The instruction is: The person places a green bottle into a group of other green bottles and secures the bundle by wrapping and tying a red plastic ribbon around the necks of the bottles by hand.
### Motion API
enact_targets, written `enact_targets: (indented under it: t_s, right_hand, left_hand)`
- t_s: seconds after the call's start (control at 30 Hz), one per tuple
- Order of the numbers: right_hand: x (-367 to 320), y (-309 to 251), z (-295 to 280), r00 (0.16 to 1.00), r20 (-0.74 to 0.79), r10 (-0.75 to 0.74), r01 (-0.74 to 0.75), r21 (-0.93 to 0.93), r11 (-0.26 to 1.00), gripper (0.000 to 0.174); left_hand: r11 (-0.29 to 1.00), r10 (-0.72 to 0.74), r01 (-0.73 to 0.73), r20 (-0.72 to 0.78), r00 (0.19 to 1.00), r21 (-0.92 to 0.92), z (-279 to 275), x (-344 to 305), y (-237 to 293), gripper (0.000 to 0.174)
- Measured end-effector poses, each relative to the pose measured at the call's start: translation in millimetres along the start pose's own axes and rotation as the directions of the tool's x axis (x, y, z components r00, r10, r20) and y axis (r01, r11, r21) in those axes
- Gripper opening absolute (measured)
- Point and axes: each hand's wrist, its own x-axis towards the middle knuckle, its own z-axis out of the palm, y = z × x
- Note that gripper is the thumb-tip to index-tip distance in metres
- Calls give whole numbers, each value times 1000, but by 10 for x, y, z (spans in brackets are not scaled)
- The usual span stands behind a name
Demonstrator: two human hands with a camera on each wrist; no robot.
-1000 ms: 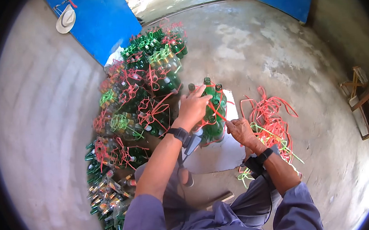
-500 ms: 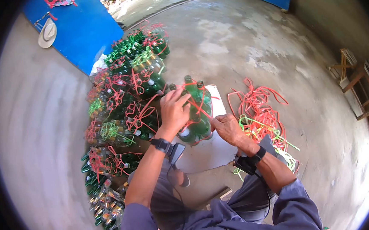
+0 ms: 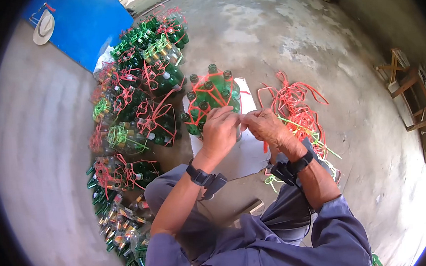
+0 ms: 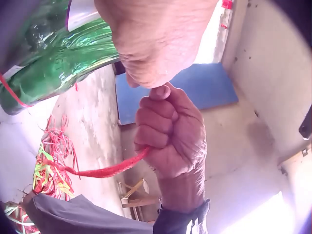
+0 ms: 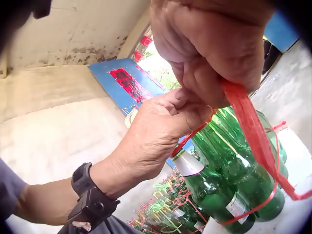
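Green bottles (image 3: 214,96) stand grouped on a white board (image 3: 251,147), with red strap crossing between their necks and round their sides. At the near right side of the group the two hands meet. The left hand (image 3: 220,132) has curled fingers pinching red strap, seen best in the right wrist view (image 5: 151,131). The right hand (image 3: 269,129) is closed round a red strap (image 4: 109,171), whose loose end trails out of the fist in the left wrist view. The strap between the fingertips is mostly hidden.
Bundled green bottles (image 3: 157,119) tied with red and green strap line the left wall, loose bottles (image 3: 123,228) lying nearer. A heap of red and green strap (image 3: 300,107) is on the floor at right, with a wooden frame (image 3: 412,89) beyond.
The left hand has come off the bottle tops and moved down and right to meet the right hand. The bottle necks now show more fully.
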Motion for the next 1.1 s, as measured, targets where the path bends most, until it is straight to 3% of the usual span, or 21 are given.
enact_targets:
  t_s: [0.13, 0.2, 0.27, 0.3, 0.47, 0.53, 0.6, 0.67, 0.8, 0.87, 0.93, 1.0, 1.03, 1.07, 1.1]
  right_hand:
    - [10, -88, -112, 994, 69, 90, -92, 29, 995, 42]
    - [66, -70, -178, 991, 89, 99, -94, -56, 994, 47]
    - [101, -13, -184, 999, 20, -39, 43, -330, 943, 50]
    - [114, -5, -198, 1000, 17, -23, 28, -374, 927, 51]
    - [361, 321, -285, 989, -21, -150, 120, -488, 864, 50]
    - [428, 342, -304, 975, -4, -222, 175, -603, 778, 48]
    - [475, 297, -295, 984, -4, -178, 135, -639, 758, 46]
    - [548, 321, -313, 970, -4, -242, 162, -733, 661, 43]
    - [801, 481, -477, 978, -43, -204, 101, -759, 643, 38]
    - [1079, 810, -602, 942, -147, -301, 97, -741, 664, 38]
    - [1378, 1067, -673, 934, -147, -325, 119, -732, 671, 42]
    - [1789, 1381, -720, 933, -171, -318, 148, -622, 769, 41]
    - [1684, 1160, -590, 874, -180, -451, 211, -695, 687, 40]
    - [1689, 1078, -495, 873, -187, -449, 208, -692, 691, 40]
    - [1716, 1025, -421, 905, -270, -328, 163, -493, 855, 41]
  left_hand:
    - [999, 43, -43, -9, 999, -3, -6, -24, -32, 10]
    - [998, 58, -58, -17, 998, -1, -25, -35, -17, 6]
    - [989, 115, -117, 24, 993, 86, -49, -58, 0, 3]
    - [991, 90, -98, 89, 992, 88, -55, -97, -14, 15]
    - [986, 97, -102, 45, 994, 130, -20, -134, 71, 12]
    - [988, 95, -101, 53, 994, 116, -26, -146, 138, 9]
    - [982, 108, -111, 24, 994, 151, -14, -164, 159, 6]
    - [994, 84, -83, -7, 996, 64, 28, -195, 140, 6]
    - [988, 113, -107, -49, 992, 107, 59, -224, 136, 7]
    - [1000, 15, -16, 70, 997, 23, 113, -262, 102, 6]
    - [1000, -13, 15, 48, 999, -23, 229, -311, 31, 5]
    - [997, -43, 45, 35, 998, -69, 277, -332, 5, 6]
    - [992, -69, 72, 31, 997, -102, 283, -333, 4, 6]
    - [986, -96, 99, 28, 995, -135, 286, -337, 4, 7]
    - [986, -93, 97, 34, 995, -135, 288, -341, 3, 7]
